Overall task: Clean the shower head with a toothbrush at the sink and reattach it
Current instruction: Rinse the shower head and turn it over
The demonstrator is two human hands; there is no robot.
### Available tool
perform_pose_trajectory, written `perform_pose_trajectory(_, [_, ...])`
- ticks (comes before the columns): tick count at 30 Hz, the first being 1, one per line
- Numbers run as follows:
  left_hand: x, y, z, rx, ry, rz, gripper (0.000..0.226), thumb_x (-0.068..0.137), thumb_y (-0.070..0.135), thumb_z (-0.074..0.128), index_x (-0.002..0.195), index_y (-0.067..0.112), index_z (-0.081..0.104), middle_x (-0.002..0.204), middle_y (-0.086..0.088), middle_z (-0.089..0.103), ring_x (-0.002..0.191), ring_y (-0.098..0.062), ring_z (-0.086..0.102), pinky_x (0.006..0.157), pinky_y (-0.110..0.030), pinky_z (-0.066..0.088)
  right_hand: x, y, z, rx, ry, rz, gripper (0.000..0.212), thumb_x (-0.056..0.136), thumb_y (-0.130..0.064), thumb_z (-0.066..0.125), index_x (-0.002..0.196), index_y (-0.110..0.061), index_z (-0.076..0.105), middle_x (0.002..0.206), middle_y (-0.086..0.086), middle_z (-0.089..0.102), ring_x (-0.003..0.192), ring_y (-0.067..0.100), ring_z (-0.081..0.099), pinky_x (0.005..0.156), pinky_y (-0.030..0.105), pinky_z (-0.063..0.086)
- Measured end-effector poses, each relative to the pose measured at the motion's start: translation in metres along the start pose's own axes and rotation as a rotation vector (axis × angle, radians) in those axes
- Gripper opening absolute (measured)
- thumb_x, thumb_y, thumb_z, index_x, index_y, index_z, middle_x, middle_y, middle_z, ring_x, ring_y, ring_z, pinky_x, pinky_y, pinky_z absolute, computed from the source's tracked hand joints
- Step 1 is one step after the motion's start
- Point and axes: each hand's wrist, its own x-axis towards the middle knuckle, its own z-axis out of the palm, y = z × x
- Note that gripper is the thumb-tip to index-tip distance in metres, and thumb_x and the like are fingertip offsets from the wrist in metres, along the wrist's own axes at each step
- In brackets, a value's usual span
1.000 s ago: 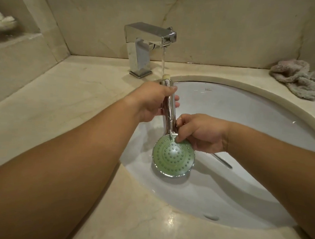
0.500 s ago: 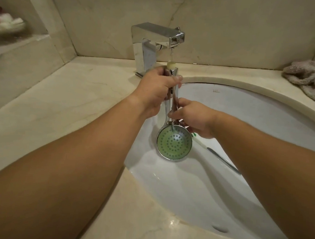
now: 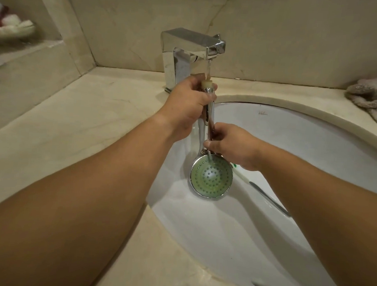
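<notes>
Beige stone counter (image 3: 80, 120) surrounds the sink (image 3: 312, 148). Above the sink, under the running faucet (image 3: 191, 48), the left hand (image 3: 191, 108) grips the shower head (image 3: 212, 178) by its handle top; the right hand (image 3: 233, 144) pinches its neck. 1 toothbrush (image 3: 265, 196) lies in the sink.

Crumpled grey cloth (image 3: 372, 98) lies on the beige marble surface (image 3: 80, 125) at 2 o'clock, near the back wall | blurred white and red items (image 3: 10, 26) sit on a raised ledge (image 3: 25, 49) at 10 o'clock | veined marble wall (image 3: 295, 39) spans 12 o'clock
</notes>
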Motion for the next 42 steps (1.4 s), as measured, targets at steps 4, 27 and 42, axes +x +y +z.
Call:
perform_pose_trajectory(4, [-0.0021, 0.0017, 0.0021, -0.023, -0.030, 0.014, 0.035, 0.099, -0.010, 0.056, 0.121, 0.017, 0.059, 0.118, -0.005, 0.065, 0.108, -0.027, 0.063, 0.075, -0.041, 0.050, -0.0007, 0.0003, -0.0045, -0.043, 0.004, -0.004, 0.016, 0.089, -0.024, 0.069, 0.102, -0.018, 0.063, 0.099, 0.009, 0.068, 0.094, 0.027, 0.066, 0.087, 0.048, 0.056])
perform_pose_trajectory(27, [-0.0045, 0.0021, 0.0002, -0.012, -0.027, 0.020, 0.048, 0.101, -0.010, 0.050, 0.142, 0.015, 0.054, 0.126, -0.002, 0.066, 0.104, -0.018, 0.066, 0.071, -0.032, 0.049, -0.0040, -0.0036, -0.0022, -0.145, -0.004, -0.027, 0.016, 0.092, -0.026, 0.064, 0.103, -0.016, 0.058, 0.096, 0.008, 0.064, 0.093, 0.027, 0.064, 0.088, 0.048, 0.055])
perform_pose_trajectory(42, [-0.0023, -0.0008, 0.0004, -0.002, -0.025, 0.026, 0.046, 0.102, -0.010, 0.049, 0.140, 0.016, 0.054, 0.124, 0.000, 0.066, 0.104, -0.019, 0.066, 0.078, -0.037, 0.049, -0.0083, -0.0080, -0.0020, -0.182, -0.001, -0.016, 0.016, 0.093, -0.027, 0.063, 0.103, -0.017, 0.055, 0.096, 0.006, 0.062, 0.094, 0.025, 0.063, 0.089, 0.047, 0.054])
